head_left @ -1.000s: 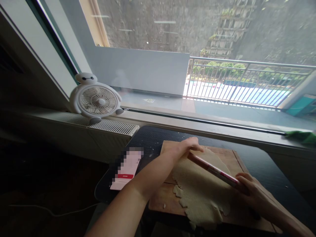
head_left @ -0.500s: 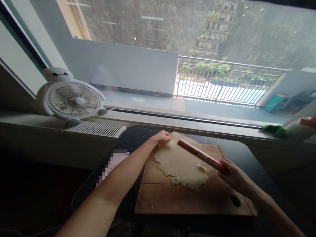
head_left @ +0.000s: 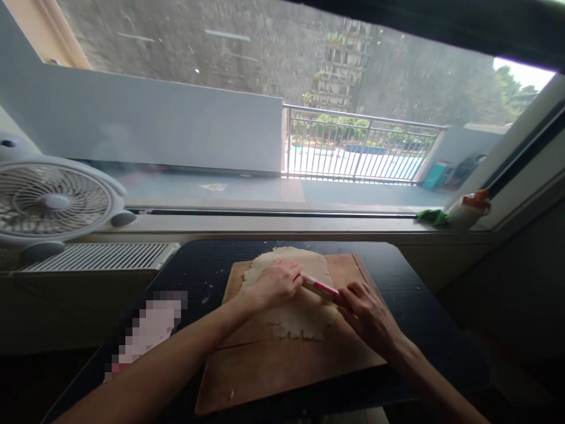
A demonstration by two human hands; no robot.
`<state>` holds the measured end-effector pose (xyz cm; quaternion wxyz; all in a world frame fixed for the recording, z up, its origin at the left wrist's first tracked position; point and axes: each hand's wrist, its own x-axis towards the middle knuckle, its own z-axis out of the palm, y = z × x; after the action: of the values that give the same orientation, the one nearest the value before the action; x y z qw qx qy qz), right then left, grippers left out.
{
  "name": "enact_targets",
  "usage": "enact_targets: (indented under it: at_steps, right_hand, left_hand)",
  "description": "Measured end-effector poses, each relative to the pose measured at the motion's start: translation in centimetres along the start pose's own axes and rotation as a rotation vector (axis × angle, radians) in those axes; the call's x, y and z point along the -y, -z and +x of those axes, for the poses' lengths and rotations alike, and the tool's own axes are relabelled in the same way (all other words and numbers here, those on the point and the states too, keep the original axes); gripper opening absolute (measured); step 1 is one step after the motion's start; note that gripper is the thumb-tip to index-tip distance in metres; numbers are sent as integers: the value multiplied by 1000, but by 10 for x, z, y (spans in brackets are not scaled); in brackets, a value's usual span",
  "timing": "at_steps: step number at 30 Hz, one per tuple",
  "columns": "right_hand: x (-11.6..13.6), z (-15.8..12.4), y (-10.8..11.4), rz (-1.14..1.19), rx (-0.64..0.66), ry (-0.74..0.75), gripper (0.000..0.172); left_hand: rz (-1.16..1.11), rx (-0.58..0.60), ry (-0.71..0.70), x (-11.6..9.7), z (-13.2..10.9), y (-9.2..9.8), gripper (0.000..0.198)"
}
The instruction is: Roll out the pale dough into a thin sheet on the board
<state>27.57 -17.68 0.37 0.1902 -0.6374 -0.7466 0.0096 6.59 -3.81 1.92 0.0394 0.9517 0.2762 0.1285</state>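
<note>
A flat, ragged-edged sheet of pale dough (head_left: 304, 321) lies on a wooden board (head_left: 265, 368). Over the dough's middle, my left hand (head_left: 282, 280) has its fingers closed on the left end of a rolling pin (head_left: 321, 288) with a red and white print. My right hand (head_left: 364, 306) grips the pin's other end at the dough's right side. The pin slants down to the right across the dough, and both hands cover parts of it.
Under the board is a dark table (head_left: 410, 318). A white fan (head_left: 55, 200) stands at the left on a radiator cover (head_left: 106, 257). A green cloth (head_left: 432, 218) and a bottle (head_left: 468, 211) sit on the windowsill (head_left: 309, 224). A blurred pinkish object (head_left: 148, 333) lies at the table's left.
My left hand has left the dough's far left edge and taken the pin's left end. The pin has come down onto the dough. The dough lies differently, and the view has swung right.
</note>
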Motion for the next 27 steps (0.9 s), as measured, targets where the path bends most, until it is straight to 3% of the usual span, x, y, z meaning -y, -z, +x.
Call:
enact_targets:
  at_steps: [3, 5, 9, 11, 13, 16, 20, 23, 27]
  right_hand:
    - [14, -34, -3, -26, -17, 37, 27]
    - [18, -39, -6, 11, 19, 37, 30]
    - [13, -7, -6, 101, 50, -2, 24]
    - [6, 10, -2, 166, 43, -23, 18]
    - [-2, 17, 2, 263, 67, -52, 24]
    - [-11, 13, 2, 354, 119, -163, 35]
    - [-13, 16, -9, 289, 122, -305, 22]
    - [-6, 28, -18, 216, 80, -354, 14]
    - [6, 34, -20, 207, 38, -313, 17]
  left_hand:
    - [-18, 0, -27, -9, -40, -4, 31]
    - [8, -14, -28, -6, -50, -13, 36]
    - [78, -90, 80, 11, -17, -34, 46]
    - [76, -119, 135, 18, 4, -36, 44]
    - [41, -104, 117, 19, 12, -33, 39]
    - [-29, -76, 44, 14, -4, -27, 33]
    - [-65, -122, 35, 7, -30, -25, 30]
    - [-80, -135, 28, 7, -32, -27, 29]
    - [-83, -148, 16, 8, -29, -27, 29]
